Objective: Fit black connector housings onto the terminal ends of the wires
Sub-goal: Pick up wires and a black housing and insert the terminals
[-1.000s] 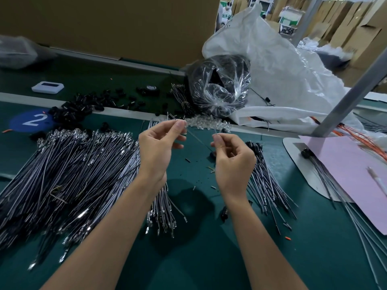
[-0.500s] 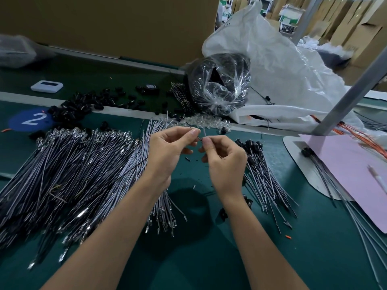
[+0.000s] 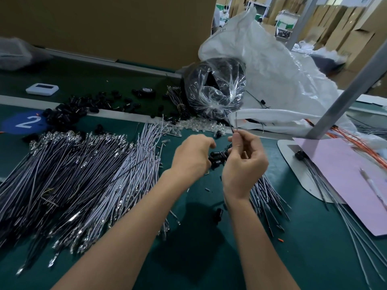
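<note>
My right hand (image 3: 245, 164) pinches two thin wires (image 3: 232, 122) between thumb and fingers, their ends pointing up and away from me. My left hand (image 3: 192, 155) is just left of it, with its fingers curled down onto a cluster of black connector housings (image 3: 217, 157) at the head of a small wire bundle (image 3: 266, 195). Whether it grips one is hidden. A large pile of terminal-ended wires (image 3: 79, 174) covers the green table on the left. Loose black housings (image 3: 69, 109) lie at the far left.
A clear bag of black parts (image 3: 215, 88) and a white sack (image 3: 272, 70) sit behind my hands. Small clear parts (image 3: 199, 124) lie before the bag. A metal post (image 3: 345, 97), pink sheet (image 3: 345, 181) and orange wires (image 3: 356, 143) are right. A white device (image 3: 43, 88) is far left.
Both hands moved right. The wires are now pinched in my right hand and point upward. My left hand let go of them and dropped onto the black housings.
</note>
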### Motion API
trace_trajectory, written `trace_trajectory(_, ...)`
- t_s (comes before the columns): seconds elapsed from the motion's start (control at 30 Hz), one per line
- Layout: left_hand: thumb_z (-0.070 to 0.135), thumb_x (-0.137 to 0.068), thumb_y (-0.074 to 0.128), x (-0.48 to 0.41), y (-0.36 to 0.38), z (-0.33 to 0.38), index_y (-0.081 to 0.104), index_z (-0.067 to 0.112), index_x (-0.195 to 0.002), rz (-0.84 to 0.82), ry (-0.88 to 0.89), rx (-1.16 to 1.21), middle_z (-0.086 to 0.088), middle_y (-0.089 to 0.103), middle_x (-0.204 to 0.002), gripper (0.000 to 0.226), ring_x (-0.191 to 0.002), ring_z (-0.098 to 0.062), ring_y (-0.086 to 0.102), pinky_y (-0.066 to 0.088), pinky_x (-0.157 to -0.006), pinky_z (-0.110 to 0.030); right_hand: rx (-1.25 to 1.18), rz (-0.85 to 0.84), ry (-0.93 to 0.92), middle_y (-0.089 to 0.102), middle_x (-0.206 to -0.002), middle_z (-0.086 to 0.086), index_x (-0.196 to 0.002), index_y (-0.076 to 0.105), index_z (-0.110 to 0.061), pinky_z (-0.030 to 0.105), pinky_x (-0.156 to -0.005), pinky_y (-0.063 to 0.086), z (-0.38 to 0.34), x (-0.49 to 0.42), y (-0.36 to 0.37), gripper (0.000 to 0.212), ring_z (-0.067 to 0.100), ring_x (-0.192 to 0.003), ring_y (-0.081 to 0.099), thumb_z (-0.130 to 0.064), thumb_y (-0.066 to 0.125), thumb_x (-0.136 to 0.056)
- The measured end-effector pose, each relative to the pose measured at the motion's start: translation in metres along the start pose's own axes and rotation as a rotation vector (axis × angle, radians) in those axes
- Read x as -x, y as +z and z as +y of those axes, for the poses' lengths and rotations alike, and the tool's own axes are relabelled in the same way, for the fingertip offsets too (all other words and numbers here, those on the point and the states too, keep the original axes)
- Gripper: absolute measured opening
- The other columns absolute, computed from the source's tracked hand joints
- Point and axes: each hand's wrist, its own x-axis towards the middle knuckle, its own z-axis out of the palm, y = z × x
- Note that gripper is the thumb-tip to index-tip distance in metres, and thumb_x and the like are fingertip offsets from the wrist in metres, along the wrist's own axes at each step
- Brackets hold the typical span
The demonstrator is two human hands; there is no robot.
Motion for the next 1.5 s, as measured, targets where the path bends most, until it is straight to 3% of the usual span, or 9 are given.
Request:
trace_trajectory(0.1,0.001,-0.087,0.059,-0.008,0.008,0.008,0.065,0.015,-0.115,-0.11,-0.037,-0.221,-0.01,0.064,-0.115,0.031,-0.104,-0.031,0.06,0.042,-0.071,-0.035,0.017,-0.015,0.013,0.072,-0.08,0.004,-0.092,0.07,-0.011,0.044,-0.07,0.056,0.003,0.0,0.001,0.006,0.015,-0.074,0.068,-0.007,0.066,-0.091)
trace_trajectory(0.2,0.005,-0.089,0.06,-0.008,0.011,0.009,0.063,0.013,-0.106,-0.074,0.005,-0.29,-0.013,0.066,-0.104,0.018,-0.098,-0.034,0.059,0.033,-0.069,-0.033,0.03,-0.035,0.016,0.072,-0.081,0.006,-0.092,0.071,-0.006,0.038,-0.069,0.056,0.003,-0.001,0.001,0.005,0.01,-0.072,0.067,-0.006,0.066,-0.091)
trace_trajectory(0.27,0.011,-0.091,0.062,-0.009,0.014,0.005,0.06,0.012,-0.106,-0.032,0.023,-0.239,-0.013,0.067,-0.103,0.015,-0.098,-0.034,0.059,0.037,-0.071,-0.036,0.038,-0.067,0.021,0.072,-0.081,0.006,-0.092,0.071,-0.007,0.031,-0.067,0.054,0.004,-0.001,0.0,0.005,0.007,-0.071,0.066,-0.007,0.066,-0.091)
trace_trajectory(0.37,0.015,-0.093,0.063,-0.01,0.012,-0.008,0.062,0.014,-0.117,0.055,-0.038,0.147,-0.007,0.067,-0.105,0.024,-0.094,-0.024,0.06,0.049,-0.084,-0.032,0.098,-0.151,0.013,0.071,-0.079,0.0,-0.091,0.072,-0.01,0.025,-0.068,0.051,0.005,-0.001,0.0,0.005,0.008,-0.072,0.064,-0.01,0.066,-0.091)
trace_trajectory(0.47,0.008,-0.094,0.062,-0.001,-0.003,-0.022,0.07,0.019,-0.097,0.139,-0.119,0.651,0.0,0.069,-0.091,0.014,-0.08,-0.012,0.059,0.046,-0.071,-0.018,0.141,-0.248,0.012,0.067,-0.075,-0.008,-0.089,0.073,-0.011,0.012,-0.064,0.044,0.005,0.0,0.0,0.006,-0.002,-0.066,0.058,-0.012,0.068,-0.091)
trace_trajectory(0.57,0.002,-0.092,0.06,0.016,-0.023,-0.039,0.068,0.014,-0.091,0.181,-0.269,1.269,0.002,0.074,-0.08,0.015,-0.075,-0.01,0.067,0.052,-0.066,-0.018,0.16,-0.324,-0.004,0.069,-0.078,0.0,-0.089,0.074,-0.011,0.013,-0.063,0.043,0.004,0.004,0.001,0.006,0.005,-0.065,0.057,-0.015,0.069,-0.091)
trace_trajectory(0.7,-0.004,-0.089,0.057,0.027,-0.039,-0.053,0.065,0.004,-0.095,0.218,-0.297,1.601,-0.005,0.076,-0.084,0.013,-0.078,-0.012,0.071,0.057,-0.07,-0.018,0.159,-0.398,-0.062,0.068,-0.079,0.002,-0.087,0.073,-0.011,0.008,-0.061,0.04,0.002,0.011,0.003,0.006,0.002,-0.063,0.055,-0.013,0.069,-0.09)
trace_trajectory(0.93,-0.003,-0.086,0.058,0.029,-0.035,-0.05,0.066,0.004,-0.095,0.172,-0.247,1.61,-0.009,0.076,-0.087,0.014,-0.08,-0.014,0.072,0.057,-0.07,-0.019,0.171,-0.403,-0.121,0.068,-0.081,0.002,-0.087,0.074,-0.008,0.006,-0.066,0.04,0.003,0.012,0.003,0.006,-0.003,-0.07,0.058,-0.009,0.069,-0.09)
trace_trajectory(1.5,0.007,-0.073,0.068,0.034,-0.032,-0.05,0.068,0.005,-0.097,0.132,-0.186,1.519,-0.012,0.076,-0.093,0.024,-0.084,-0.017,0.072,0.056,-0.073,-0.021,0.208,-0.397,-0.166,0.066,-0.078,-0.001,-0.087,0.074,-0.009,0.008,-0.063,0.041,0.007,0.008,0.002,0.006,0.0,-0.064,0.056,-0.008,0.069,-0.09)
